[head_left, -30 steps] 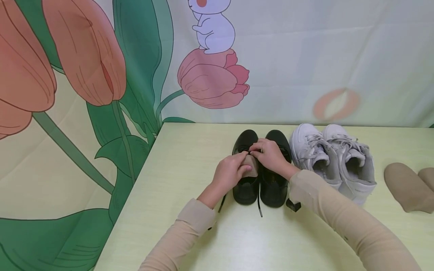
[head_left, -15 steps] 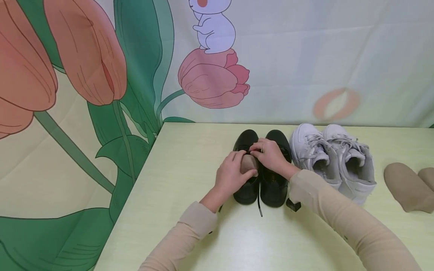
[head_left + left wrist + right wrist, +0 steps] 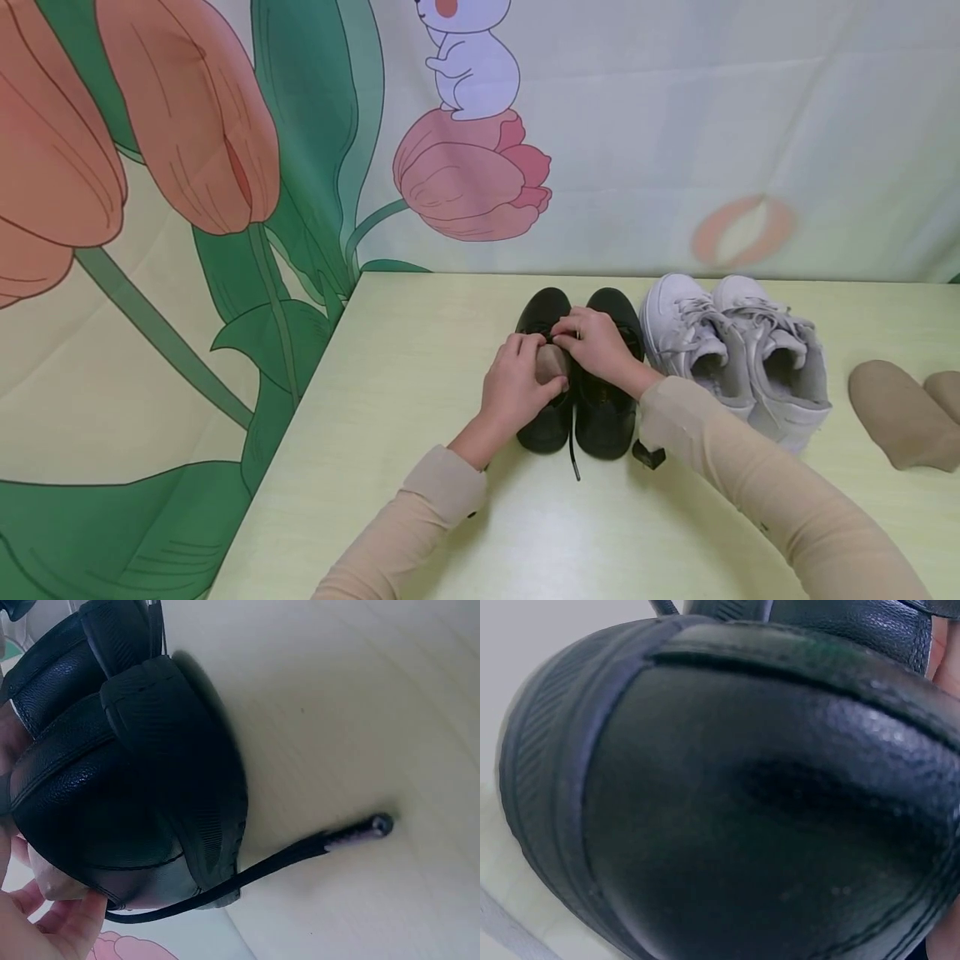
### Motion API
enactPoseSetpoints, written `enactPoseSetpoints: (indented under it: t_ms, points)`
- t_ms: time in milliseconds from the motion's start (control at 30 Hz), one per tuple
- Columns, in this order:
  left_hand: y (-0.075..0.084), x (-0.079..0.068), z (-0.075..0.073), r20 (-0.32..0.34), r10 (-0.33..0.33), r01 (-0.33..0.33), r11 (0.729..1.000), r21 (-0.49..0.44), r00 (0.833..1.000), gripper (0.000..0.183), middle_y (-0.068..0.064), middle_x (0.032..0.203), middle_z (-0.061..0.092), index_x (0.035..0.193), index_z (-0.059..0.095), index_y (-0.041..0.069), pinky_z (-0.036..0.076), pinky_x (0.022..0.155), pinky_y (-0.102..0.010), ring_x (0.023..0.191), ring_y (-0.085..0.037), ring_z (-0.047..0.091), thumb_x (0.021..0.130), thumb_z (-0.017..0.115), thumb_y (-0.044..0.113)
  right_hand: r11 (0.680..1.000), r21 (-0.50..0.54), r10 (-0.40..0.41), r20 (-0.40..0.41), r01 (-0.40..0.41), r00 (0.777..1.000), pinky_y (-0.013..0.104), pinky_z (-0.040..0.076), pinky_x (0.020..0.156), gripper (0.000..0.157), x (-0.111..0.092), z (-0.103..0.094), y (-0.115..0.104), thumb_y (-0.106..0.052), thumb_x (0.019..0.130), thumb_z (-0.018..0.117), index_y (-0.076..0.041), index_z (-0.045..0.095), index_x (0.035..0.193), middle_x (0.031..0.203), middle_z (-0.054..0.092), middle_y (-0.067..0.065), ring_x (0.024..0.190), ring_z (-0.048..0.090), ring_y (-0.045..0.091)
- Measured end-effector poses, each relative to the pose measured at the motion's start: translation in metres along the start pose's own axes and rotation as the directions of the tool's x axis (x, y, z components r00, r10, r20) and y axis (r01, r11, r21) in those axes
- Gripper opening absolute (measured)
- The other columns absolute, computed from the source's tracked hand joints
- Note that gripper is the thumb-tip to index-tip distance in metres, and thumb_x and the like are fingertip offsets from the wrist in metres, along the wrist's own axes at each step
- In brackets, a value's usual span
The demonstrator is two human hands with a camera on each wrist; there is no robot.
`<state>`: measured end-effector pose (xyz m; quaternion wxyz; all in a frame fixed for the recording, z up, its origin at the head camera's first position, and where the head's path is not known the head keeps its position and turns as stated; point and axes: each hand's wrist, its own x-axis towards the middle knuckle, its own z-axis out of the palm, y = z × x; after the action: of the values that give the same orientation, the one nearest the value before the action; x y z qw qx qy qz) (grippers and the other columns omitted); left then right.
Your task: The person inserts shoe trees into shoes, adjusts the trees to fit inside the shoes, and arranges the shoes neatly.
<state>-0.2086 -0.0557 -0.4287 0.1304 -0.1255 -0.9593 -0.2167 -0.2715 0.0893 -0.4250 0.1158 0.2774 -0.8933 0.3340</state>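
Shifted slightly right over the last second: our left hand (image 3: 513, 383), curved around the brown pad (image 3: 552, 363) in the left black shoe (image 3: 545, 427), grip unclear. Our right hand (image 3: 596, 340) pinches its lace (image 3: 285, 859). Shoe's toe nears the worktop (image 3: 420, 375)'s back edge; white sneakers (image 3: 678, 321) right.

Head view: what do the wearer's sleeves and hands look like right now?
The left hand and right hand are ungloved. The left sleeve and right sleeve are beige, each ending in a wide cuff. A small dark mark shows on the right sleeve; a small black block shows beside its cuff.
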Motion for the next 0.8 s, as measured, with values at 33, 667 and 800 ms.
enactPoseSetpoints:
  t_ms: [33,667,800]
  points:
    - [0.0002,0.0001,-0.0002,0.004,-0.004,0.004,1.0,0.0,1.0,0.051,-0.004,0.106,0.05,0.111,0.051,0.012,0.049,0.072,-0.031,0.094,-0.018,0.05,0.072,0.069,0.04,1.0,0.0,0.0,0.001,0.0,1.0,0.029,0.045,0.061,0.008,0.0,0.0001,0.0002,-0.005,0.08,0.062,-0.005,0.07,0.081,0.077,0.059,0.006,0.069,0.053,0.018]
    - [-0.0071,0.0012,-0.0004,-0.091,-0.016,0.009,0.997,-0.075,0.996,0.036,-0.002,0.093,0.051,0.098,0.055,0.014,0.047,0.067,-0.027,0.081,-0.014,0.052,0.075,0.068,0.038,1.0,-0.005,-0.014,0.004,0.014,1.0,0.03,0.045,0.061,0.007,-0.001,-0.0012,-0.0014,-0.005,0.08,0.062,-0.004,0.069,0.081,0.078,0.06,0.007,0.07,0.055,0.019]
    - [-0.006,0.0022,-0.0008,-0.084,-0.012,0.005,0.997,-0.075,0.996,0.033,-0.002,0.092,0.051,0.096,0.056,0.013,0.047,0.069,-0.028,0.082,-0.015,0.052,0.075,0.068,0.036,1.0,-0.001,-0.004,0.005,0.004,1.0,0.031,0.046,0.062,0.007,-0.0014,-0.0017,-0.0024,-0.005,0.08,0.062,-0.004,0.069,0.081,0.079,0.061,0.008,0.071,0.055,0.02]
